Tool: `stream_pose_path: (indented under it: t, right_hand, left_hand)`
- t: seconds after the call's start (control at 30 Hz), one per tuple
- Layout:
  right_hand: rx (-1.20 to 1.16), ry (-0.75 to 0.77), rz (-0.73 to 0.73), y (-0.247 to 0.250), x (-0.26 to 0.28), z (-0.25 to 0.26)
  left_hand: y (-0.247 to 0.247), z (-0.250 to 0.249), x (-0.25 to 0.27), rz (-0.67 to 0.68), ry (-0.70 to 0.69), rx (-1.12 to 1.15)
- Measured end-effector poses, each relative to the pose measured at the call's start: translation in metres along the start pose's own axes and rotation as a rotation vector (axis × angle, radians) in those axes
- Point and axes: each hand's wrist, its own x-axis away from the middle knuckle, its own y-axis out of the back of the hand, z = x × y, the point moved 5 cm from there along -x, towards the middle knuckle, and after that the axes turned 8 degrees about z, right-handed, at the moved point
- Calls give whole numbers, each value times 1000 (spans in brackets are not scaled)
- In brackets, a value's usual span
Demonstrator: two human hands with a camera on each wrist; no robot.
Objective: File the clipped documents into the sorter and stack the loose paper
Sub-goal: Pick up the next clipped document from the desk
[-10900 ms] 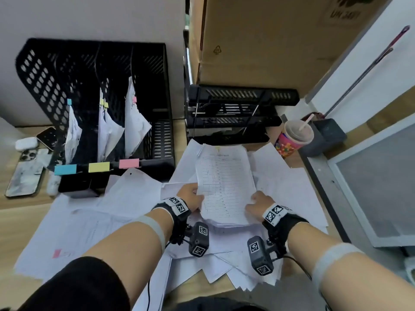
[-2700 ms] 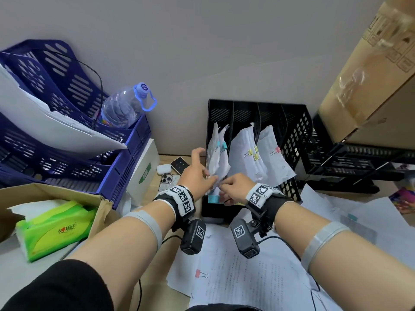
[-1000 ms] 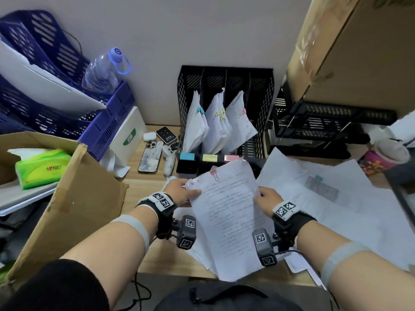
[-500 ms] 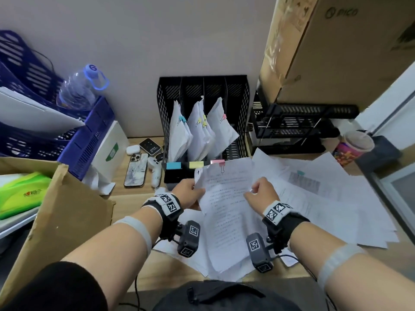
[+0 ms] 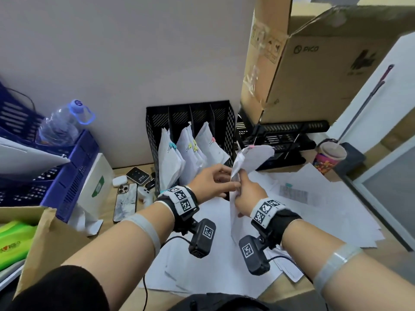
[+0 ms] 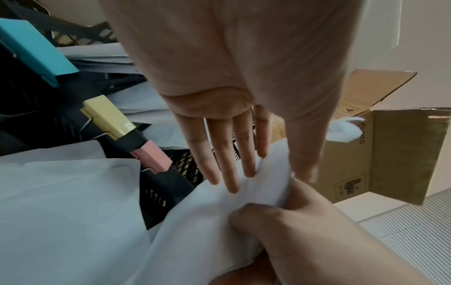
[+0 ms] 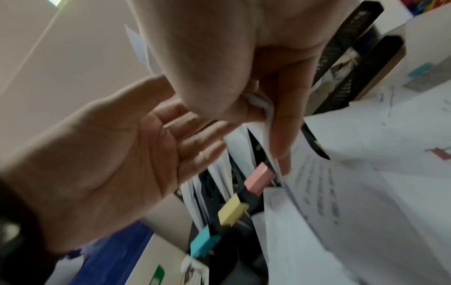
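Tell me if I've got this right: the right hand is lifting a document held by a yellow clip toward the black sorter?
Not quite: the clip on the document is pink, not yellow, as the head view shows. The right hand does grip it, raised toward the black sorter.

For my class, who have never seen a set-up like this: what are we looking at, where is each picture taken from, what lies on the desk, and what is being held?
No machine: a person works with bare hands. One camera sits on the head; one on each wrist looks along the fingers. The right hand grips a clipped document with a pink clip. The left hand is open, its straight fingers touching that paper. Behind stands a black sorter holding clipped papers. Loose sheets cover the desk; a phone lies to the left.
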Motion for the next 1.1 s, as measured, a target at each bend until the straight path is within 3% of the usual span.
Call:
stream_pose_path:
  t: [0.07, 0.17, 0.33, 0.63, 0.9, 0.97, 1.1]
  right_hand:
    - [5, -20, -33, 15, 1, -2]
    - [-54, -27, -76, 40, 4, -7]
    - [-206, -27, -79, 77, -5, -19]
    - [-391, 119, 27, 108, -51, -20]
    - [-381, 276, 225, 106, -88, 17]
    - [-351, 302, 199, 104, -100, 30]
    - [-301, 287, 1, 96, -122, 46]
  left_hand:
    - [3, -3, -7, 17, -28, -67]
    - [13, 1, -25, -66, -20, -232]
    - [26, 7, -59, -180, 106, -503]
    - [47, 13, -112, -158, 330, -875]
    - [87, 7, -93, -461, 388, -831]
    - [95, 4, -85, -489, 364, -793]
    - [103, -3, -74, -527, 332, -764]
